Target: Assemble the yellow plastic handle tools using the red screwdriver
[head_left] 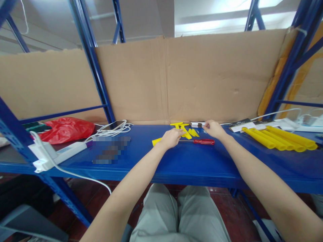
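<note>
Screwdriver w/ red handle (204,142) flat on blue shelf (141,158), handle toward R side, shaft pointing at L hand (172,138); not gripped by the handle. L hand low over yellow plastic pcs (186,132), fingers bent & part closed, tips at or just above the nearest pc; can't tell if pinching any. Another yellow pc (156,142) poking out by L wrist, on shelf or under palm, unclear. R hand (213,129) near back of shelf, thumb & fingers drawn nearly together, just beside shiny metallic part (197,124) & tiny loose bits (205,131), poss. screws; contact or hold unclear. Yellow tubes (259,138) lying side by side, well off to R. Looks like picking or sorting small parts by hand, judging by finger poses. Calls for fine fingertip pinch, light touch & care not to scatter tiny bits or roll screwdriver
</note>
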`<control>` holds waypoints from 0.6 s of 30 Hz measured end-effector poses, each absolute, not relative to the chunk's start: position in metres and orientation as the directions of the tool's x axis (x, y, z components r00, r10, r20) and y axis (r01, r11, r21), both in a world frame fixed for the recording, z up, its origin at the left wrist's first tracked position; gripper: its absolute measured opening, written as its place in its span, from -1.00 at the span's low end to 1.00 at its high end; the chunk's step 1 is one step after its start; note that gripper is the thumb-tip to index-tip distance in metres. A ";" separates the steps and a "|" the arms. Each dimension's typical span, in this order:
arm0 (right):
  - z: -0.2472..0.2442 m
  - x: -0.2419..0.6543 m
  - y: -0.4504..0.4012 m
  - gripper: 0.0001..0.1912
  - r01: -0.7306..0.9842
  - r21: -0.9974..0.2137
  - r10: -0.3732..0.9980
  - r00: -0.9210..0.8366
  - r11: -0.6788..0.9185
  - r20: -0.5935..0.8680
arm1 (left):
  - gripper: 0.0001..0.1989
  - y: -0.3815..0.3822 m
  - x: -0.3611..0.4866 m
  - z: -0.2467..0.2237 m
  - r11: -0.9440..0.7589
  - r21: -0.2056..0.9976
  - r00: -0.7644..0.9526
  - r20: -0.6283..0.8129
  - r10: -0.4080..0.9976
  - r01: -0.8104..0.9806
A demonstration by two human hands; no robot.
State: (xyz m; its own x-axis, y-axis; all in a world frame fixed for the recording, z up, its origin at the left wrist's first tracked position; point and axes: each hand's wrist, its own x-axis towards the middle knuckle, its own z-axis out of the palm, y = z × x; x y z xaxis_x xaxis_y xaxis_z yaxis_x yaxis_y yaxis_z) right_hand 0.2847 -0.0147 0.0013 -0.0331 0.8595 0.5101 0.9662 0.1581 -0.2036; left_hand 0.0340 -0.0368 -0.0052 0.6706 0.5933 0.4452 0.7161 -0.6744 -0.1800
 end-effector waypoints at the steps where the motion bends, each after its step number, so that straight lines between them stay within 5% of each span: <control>1: 0.001 0.280 -0.014 -0.80 0.955 -0.180 0.828 -0.102 0.237 0.551 | -0.63 -0.037 0.034 -0.005 -0.674 -0.173 0.667 0.447 0.595 0.718; 9: -0.011 0.243 -0.016 -0.57 0.771 0.013 0.654 -0.549 0.637 0.521 | -0.69 -0.036 0.035 -0.005 -0.677 -0.146 0.660 0.439 0.609 0.722; 18: -0.012 0.230 -0.019 -0.50 0.729 0.049 0.607 -0.603 0.683 0.518 | -0.71 -0.039 0.035 -0.003 -0.652 -0.112 0.621 0.460 0.635 0.750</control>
